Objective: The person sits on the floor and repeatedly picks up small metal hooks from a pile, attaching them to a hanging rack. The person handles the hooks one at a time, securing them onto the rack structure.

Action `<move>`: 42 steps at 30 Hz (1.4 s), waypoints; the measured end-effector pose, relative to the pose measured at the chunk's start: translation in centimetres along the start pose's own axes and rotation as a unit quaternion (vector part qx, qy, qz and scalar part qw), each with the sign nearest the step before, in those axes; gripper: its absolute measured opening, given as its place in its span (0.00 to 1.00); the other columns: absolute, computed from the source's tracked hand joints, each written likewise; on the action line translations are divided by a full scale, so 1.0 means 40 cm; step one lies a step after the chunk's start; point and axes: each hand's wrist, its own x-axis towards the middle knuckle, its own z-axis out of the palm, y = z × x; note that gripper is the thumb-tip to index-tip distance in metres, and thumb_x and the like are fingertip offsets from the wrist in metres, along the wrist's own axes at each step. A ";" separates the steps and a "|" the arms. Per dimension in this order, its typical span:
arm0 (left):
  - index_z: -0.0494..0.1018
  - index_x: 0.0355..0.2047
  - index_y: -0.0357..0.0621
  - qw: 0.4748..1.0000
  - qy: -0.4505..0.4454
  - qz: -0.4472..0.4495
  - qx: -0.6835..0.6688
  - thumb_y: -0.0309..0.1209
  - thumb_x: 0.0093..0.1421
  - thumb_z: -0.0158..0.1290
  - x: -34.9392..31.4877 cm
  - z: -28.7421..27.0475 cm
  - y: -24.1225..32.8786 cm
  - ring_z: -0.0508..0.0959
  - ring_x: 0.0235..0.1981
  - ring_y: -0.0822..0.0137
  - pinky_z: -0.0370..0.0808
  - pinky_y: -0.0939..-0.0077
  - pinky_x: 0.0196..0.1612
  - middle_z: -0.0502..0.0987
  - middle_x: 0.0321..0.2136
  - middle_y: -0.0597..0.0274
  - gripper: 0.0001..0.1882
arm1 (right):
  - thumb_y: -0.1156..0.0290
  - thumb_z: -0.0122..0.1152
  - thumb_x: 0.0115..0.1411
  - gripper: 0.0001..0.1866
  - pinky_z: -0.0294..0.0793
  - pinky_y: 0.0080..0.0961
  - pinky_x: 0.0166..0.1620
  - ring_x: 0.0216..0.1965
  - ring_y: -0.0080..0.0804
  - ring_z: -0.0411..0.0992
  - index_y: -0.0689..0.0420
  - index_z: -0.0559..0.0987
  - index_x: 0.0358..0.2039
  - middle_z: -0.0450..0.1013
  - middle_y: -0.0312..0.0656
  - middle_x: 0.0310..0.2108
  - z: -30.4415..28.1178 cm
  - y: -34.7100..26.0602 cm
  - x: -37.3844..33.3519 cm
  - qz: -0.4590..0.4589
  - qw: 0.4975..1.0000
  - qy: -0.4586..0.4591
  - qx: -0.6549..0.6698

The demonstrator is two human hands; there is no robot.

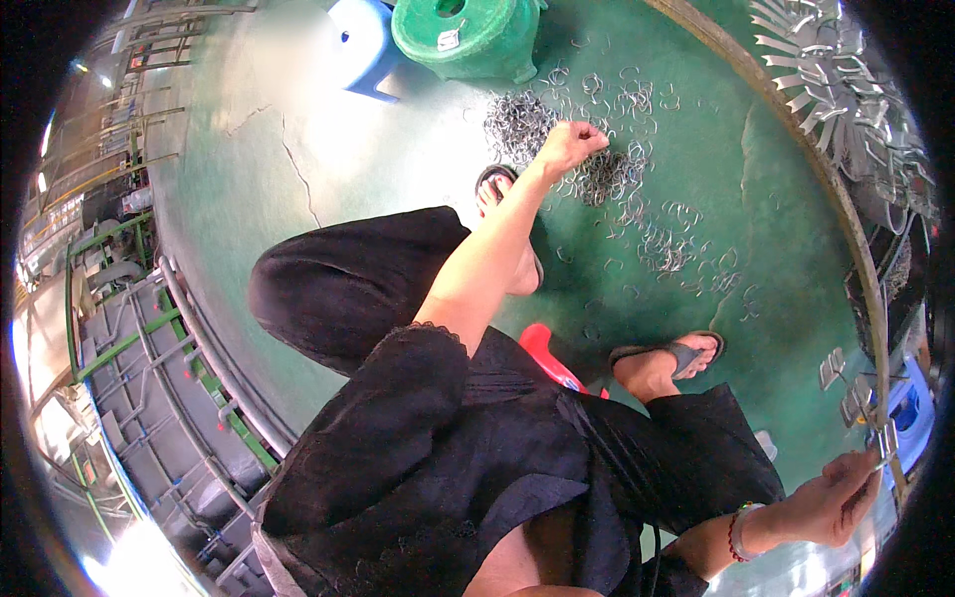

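My left hand [572,146] reaches down over a heap of small curved silver metal rings [604,179] on the green floor. Its fingers are pinched together, and what they hold, if anything, is too small to make out. A second heap of rings [519,125] lies just left of it, near my foot. At the lower right, my right hand [834,499] is closed at the fingertips on a shiny metal clip [887,441] against the curved rail [875,328]. More flat metal clips [832,368] show farther up beside that rail.
A green plastic stool [468,45] and a blue stool [360,50] stand at the far side. Loose rings [671,249] are strewn toward my sandalled foot [676,360]. Many silver metal strips [821,90] hang at upper right. Pipe racks [149,368] line the left. Something red [542,353] shows beneath me.
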 end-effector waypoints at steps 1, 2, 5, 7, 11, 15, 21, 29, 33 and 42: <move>0.78 0.30 0.40 0.997 -0.031 -0.017 -0.065 0.37 0.56 0.56 -0.008 -0.007 0.000 0.75 0.26 0.73 0.70 0.77 0.30 0.78 0.25 0.65 0.12 | 0.78 0.62 0.55 0.09 0.65 0.17 0.19 0.20 0.25 0.67 0.72 0.77 0.34 0.73 0.46 0.24 -0.009 -0.009 0.000 0.002 0.999 -0.033 -0.005; 0.77 0.31 0.40 0.989 -0.061 -0.031 -0.129 0.36 0.57 0.56 -0.016 -0.016 0.020 0.74 0.26 0.76 0.69 0.79 0.29 0.78 0.25 0.67 0.11 | 0.78 0.61 0.55 0.09 0.63 0.16 0.18 0.20 0.23 0.66 0.71 0.77 0.34 0.73 0.45 0.23 -0.011 -0.009 -0.003 -0.002 0.999 -0.039 0.015; 0.76 0.31 0.42 0.976 -0.089 -0.021 -0.199 0.34 0.58 0.54 -0.034 -0.029 0.083 0.72 0.26 0.80 0.66 0.83 0.27 0.78 0.27 0.68 0.08 | 0.77 0.60 0.56 0.09 0.59 0.14 0.18 0.19 0.21 0.64 0.70 0.76 0.35 0.72 0.43 0.22 0.003 -0.004 -0.019 -0.011 0.996 -0.052 0.065; 0.78 0.35 0.41 0.985 -0.078 0.004 -0.151 0.34 0.58 0.54 -0.035 -0.032 0.097 0.73 0.27 0.77 0.68 0.81 0.30 0.78 0.27 0.66 0.10 | 0.78 0.60 0.56 0.08 0.58 0.14 0.18 0.19 0.20 0.64 0.70 0.76 0.35 0.72 0.42 0.22 0.021 -0.015 -0.025 -0.006 0.994 -0.062 0.092; 0.79 0.38 0.46 0.991 -0.045 0.086 0.092 0.34 0.55 0.55 -0.031 -0.035 0.047 0.79 0.33 0.66 0.73 0.71 0.38 0.80 0.32 0.58 0.11 | 0.79 0.60 0.56 0.06 0.54 0.13 0.20 0.18 0.18 0.60 0.68 0.77 0.33 0.68 0.37 0.18 0.040 -0.062 -0.037 -0.028 0.988 -0.102 0.112; 0.77 0.36 0.47 0.987 0.017 0.103 0.124 0.35 0.56 0.53 -0.062 0.012 -0.055 0.78 0.34 0.58 0.73 0.67 0.38 0.79 0.30 0.56 0.10 | 0.79 0.59 0.56 0.06 0.54 0.14 0.21 0.17 0.17 0.59 0.68 0.77 0.33 0.67 0.36 0.17 0.045 -0.078 -0.051 -0.026 0.986 -0.105 0.129; 0.76 0.36 0.44 0.989 -0.007 0.148 -0.016 0.36 0.58 0.53 -0.143 0.097 0.146 0.77 0.23 0.68 0.72 0.72 0.29 0.77 0.23 0.58 0.11 | 0.79 0.59 0.57 0.07 0.57 0.13 0.21 0.18 0.16 0.60 0.67 0.77 0.36 0.68 0.35 0.18 0.050 -0.059 -0.062 -0.020 0.988 -0.128 0.081; 0.74 0.31 0.41 0.877 0.003 0.423 -0.229 0.32 0.54 0.56 -0.402 0.046 0.669 0.79 0.29 0.60 0.75 0.69 0.34 0.77 0.27 0.57 0.08 | 0.77 0.57 0.59 0.07 0.59 0.11 0.22 0.20 0.14 0.62 0.65 0.77 0.38 0.70 0.34 0.23 0.096 -0.060 -0.062 -0.030 0.966 -0.242 0.086; 0.74 0.25 0.44 0.820 0.061 0.523 -0.222 0.31 0.48 0.57 -0.448 0.091 0.733 0.67 0.38 0.58 0.66 0.67 0.43 0.70 0.29 0.61 0.06 | 0.77 0.55 0.60 0.08 0.58 0.10 0.23 0.20 0.13 0.61 0.65 0.76 0.39 0.69 0.32 0.22 0.121 -0.070 -0.073 -0.055 0.959 -0.251 0.122; 0.72 0.27 0.43 0.866 0.092 0.487 -0.069 0.31 0.47 0.57 -0.491 0.079 0.717 0.67 0.40 0.56 0.66 0.65 0.41 0.69 0.33 0.60 0.09 | 0.78 0.54 0.61 0.07 0.57 0.09 0.23 0.21 0.12 0.60 0.66 0.75 0.39 0.67 0.31 0.23 0.121 -0.096 -0.091 -0.067 0.956 -0.258 0.125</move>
